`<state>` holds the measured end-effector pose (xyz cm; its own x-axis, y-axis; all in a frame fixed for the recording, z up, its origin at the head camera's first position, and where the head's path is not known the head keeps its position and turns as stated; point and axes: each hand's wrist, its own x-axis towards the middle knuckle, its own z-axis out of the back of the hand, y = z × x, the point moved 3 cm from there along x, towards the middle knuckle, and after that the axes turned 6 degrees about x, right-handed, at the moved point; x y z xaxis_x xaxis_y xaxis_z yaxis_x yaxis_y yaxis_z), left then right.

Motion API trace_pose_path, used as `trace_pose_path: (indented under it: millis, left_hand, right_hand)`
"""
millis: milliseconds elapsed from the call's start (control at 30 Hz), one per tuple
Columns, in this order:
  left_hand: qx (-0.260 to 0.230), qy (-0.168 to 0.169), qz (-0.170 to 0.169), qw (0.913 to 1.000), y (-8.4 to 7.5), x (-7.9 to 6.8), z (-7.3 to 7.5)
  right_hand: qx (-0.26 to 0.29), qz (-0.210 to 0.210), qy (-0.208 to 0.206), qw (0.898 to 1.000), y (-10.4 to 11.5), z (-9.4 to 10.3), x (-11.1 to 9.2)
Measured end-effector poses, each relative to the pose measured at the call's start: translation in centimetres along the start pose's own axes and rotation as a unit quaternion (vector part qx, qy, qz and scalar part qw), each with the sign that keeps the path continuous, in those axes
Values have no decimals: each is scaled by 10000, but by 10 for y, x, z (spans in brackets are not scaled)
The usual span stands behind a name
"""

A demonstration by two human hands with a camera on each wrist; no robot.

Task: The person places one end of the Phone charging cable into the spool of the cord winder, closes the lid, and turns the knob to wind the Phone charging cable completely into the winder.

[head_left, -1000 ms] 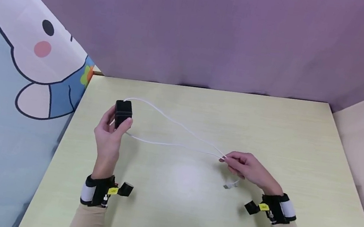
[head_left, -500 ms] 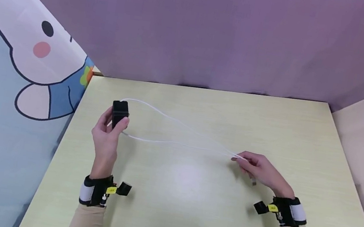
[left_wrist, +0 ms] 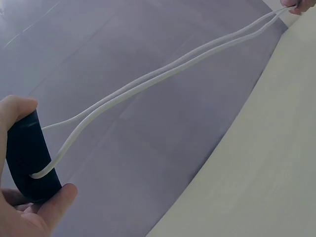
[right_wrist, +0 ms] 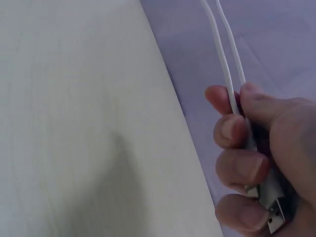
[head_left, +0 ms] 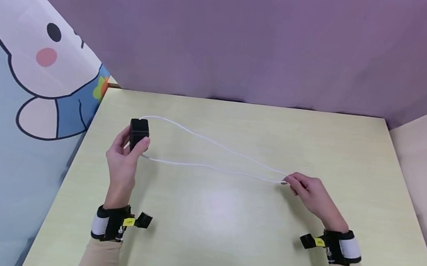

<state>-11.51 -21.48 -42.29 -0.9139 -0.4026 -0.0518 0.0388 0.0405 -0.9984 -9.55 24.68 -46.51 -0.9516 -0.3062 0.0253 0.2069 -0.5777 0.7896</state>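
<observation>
Over the left side of the pale table (head_left: 213, 248), a black block (head_left: 139, 128) is gripped between thumb and fingers of the left hand (head_left: 124, 165) — a white cable (head_left: 206, 138) is stretched from it in two strands. Both strands are pinched by the right hand (head_left: 314, 198), with a metal-ended plug (right_wrist: 278, 215) enclosed by its curled fingers.

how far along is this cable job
Done, it seems: white cable stretched in two lengths between the black block and the right hand. In hand: the left hand grips the block; the right pinches the cable, a USB plug showing in its grasp. Remaining, perhaps: winding or stowing, as the span is uncoiled.
</observation>
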Motion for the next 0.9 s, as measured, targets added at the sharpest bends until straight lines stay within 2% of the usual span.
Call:
trace_pose_path:
  millis: [200,400,567,767,900]
  left_hand:
    - [125,-87,16,9999,3,2,3]
    - [93,-155,102,9998,4,3,8]
    - [146,-242,181,9994,3,4,12]
    - [231,-253,273,9990,4,5,14]
    - [200,-276,300,9990,6,5,14]
  right_hand:
    - [-223,80,5,9997,2,-1,0]
    - [260,298,383,9985,3,-3,-3]
    - [136,274,129,9994,12,2,-8]
    - [430,66,-204,9988,32,10,-9]
    - [691,290,-409,9963,29,12,-6]
